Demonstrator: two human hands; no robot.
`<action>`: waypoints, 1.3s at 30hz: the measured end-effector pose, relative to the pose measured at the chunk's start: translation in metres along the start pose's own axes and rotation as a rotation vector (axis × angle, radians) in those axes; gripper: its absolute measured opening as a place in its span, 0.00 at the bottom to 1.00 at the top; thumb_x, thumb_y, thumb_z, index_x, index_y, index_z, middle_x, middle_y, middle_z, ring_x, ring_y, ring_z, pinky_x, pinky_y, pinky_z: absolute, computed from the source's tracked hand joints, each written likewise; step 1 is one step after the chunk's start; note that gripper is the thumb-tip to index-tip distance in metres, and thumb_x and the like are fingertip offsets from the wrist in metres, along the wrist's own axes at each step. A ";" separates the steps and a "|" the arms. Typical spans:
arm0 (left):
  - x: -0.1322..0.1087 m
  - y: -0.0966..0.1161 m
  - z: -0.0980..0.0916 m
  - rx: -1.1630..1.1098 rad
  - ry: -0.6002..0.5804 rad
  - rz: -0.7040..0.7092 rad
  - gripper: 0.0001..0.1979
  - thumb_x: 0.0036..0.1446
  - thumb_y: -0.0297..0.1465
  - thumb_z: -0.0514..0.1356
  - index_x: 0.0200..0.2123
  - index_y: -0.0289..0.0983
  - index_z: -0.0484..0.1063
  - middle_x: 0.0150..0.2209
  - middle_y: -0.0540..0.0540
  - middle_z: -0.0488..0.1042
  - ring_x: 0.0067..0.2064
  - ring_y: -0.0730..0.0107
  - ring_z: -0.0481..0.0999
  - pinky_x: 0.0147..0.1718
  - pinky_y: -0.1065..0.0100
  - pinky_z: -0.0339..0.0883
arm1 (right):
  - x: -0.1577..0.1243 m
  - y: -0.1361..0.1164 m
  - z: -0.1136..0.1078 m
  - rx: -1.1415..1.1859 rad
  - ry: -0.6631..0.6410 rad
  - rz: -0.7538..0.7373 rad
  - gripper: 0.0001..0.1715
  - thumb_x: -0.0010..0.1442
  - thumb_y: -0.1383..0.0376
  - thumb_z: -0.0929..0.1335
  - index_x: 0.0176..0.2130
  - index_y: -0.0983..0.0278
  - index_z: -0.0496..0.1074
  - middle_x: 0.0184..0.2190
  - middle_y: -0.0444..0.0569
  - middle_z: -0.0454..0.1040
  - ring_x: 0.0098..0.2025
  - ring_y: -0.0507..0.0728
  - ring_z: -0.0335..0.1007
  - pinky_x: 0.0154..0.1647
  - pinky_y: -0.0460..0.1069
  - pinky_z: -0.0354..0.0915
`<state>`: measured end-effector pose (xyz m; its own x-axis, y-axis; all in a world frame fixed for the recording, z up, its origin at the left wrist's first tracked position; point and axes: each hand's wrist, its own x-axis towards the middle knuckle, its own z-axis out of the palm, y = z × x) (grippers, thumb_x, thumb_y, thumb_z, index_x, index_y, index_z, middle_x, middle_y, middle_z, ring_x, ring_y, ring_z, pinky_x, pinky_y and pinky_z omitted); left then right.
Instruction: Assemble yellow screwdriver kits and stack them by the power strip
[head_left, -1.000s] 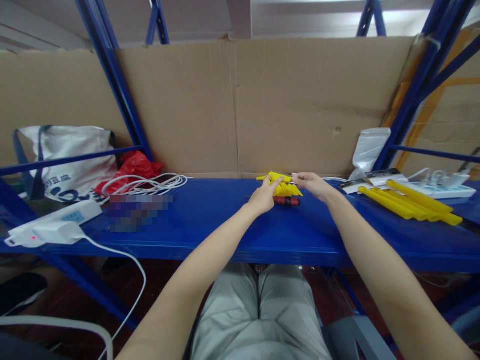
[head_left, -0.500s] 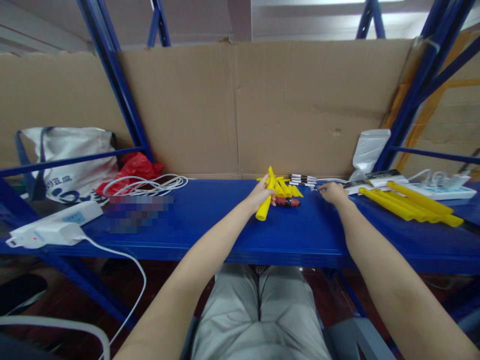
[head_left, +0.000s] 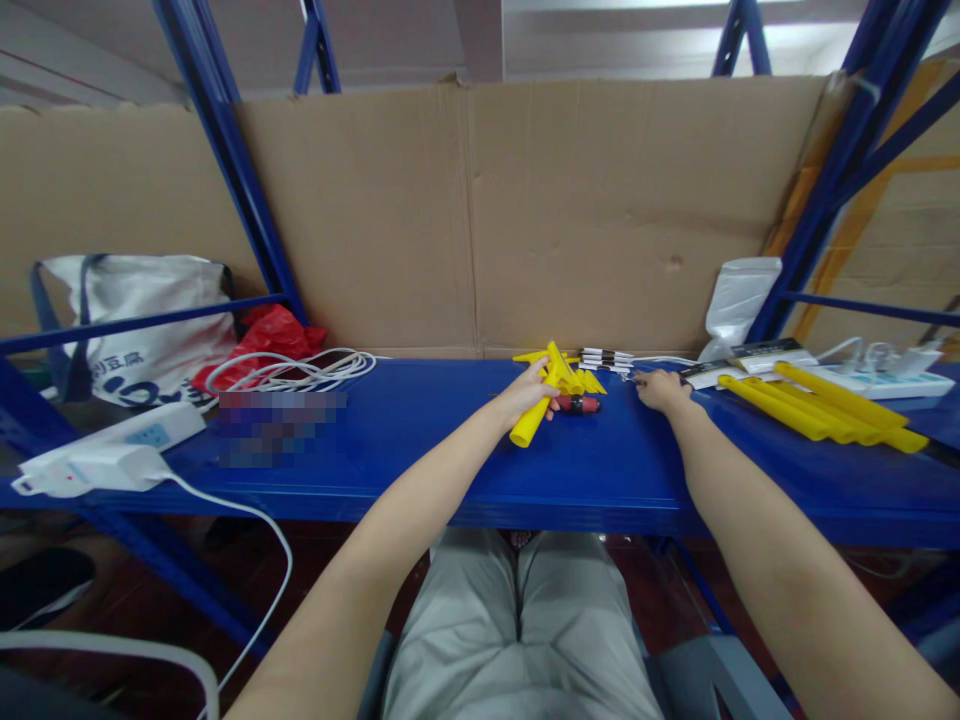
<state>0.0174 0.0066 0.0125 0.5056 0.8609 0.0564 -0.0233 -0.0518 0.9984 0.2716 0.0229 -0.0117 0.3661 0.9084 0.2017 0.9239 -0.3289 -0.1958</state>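
Observation:
My left hand (head_left: 526, 392) is wrapped round a yellow tube (head_left: 531, 423), tilted with its round open end toward me. Just behind it lie several small yellow triangular pieces (head_left: 591, 382). A screwdriver with a red and black handle (head_left: 581, 404) rests on the blue shelf (head_left: 420, 440), partly hidden by my left hand. My right hand (head_left: 664, 390) is down at the shelf surface, fingers drawn together beside some tiny shiny parts (head_left: 627, 377); what its fingertips hold is too small to make out. Several white and black sticks (head_left: 606, 359) lie stacked behind them.
Several yellow tubes (head_left: 817, 410) lie at the right, near a power strip (head_left: 885, 384) and a clear plastic bag (head_left: 742, 300). At the left are a white power strip (head_left: 112, 450), coiled white cable (head_left: 322, 372), a red bag (head_left: 274, 335) and a cloth bag (head_left: 150, 310). Cardboard (head_left: 360, 220) stands behind.
The yellow tube in my left hand has dipped and tilted a little more to the right at its far end. My right hand has barely shifted, its fingers drawn slightly closer to the shelf.

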 end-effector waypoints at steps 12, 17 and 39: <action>-0.002 0.002 0.005 0.038 0.034 -0.037 0.44 0.50 0.14 0.52 0.67 0.41 0.40 0.44 0.40 0.72 0.18 0.81 0.68 0.17 0.73 0.65 | -0.004 -0.009 -0.008 -0.131 0.026 -0.125 0.16 0.60 0.67 0.61 0.41 0.62 0.76 0.49 0.58 0.72 0.54 0.66 0.62 0.52 0.65 0.57; -0.002 0.001 0.004 0.035 0.024 -0.039 0.44 0.50 0.14 0.52 0.67 0.41 0.41 0.45 0.39 0.73 0.19 0.80 0.69 0.19 0.73 0.67 | -0.009 -0.016 -0.009 -0.221 0.024 -0.177 0.17 0.60 0.71 0.60 0.42 0.66 0.75 0.48 0.61 0.72 0.54 0.65 0.62 0.52 0.62 0.56; 0.006 -0.011 0.003 -0.093 -0.070 -0.049 0.45 0.50 0.14 0.53 0.67 0.44 0.40 0.52 0.35 0.70 0.23 0.74 0.76 0.18 0.74 0.68 | -0.006 -0.054 -0.016 0.433 0.260 -0.514 0.09 0.57 0.69 0.61 0.34 0.64 0.70 0.40 0.56 0.73 0.46 0.60 0.67 0.50 0.54 0.61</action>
<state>0.0236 0.0107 0.0020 0.5666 0.8239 0.0099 -0.0752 0.0397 0.9964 0.2215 0.0315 0.0130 -0.0384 0.8121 0.5822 0.8794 0.3042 -0.3663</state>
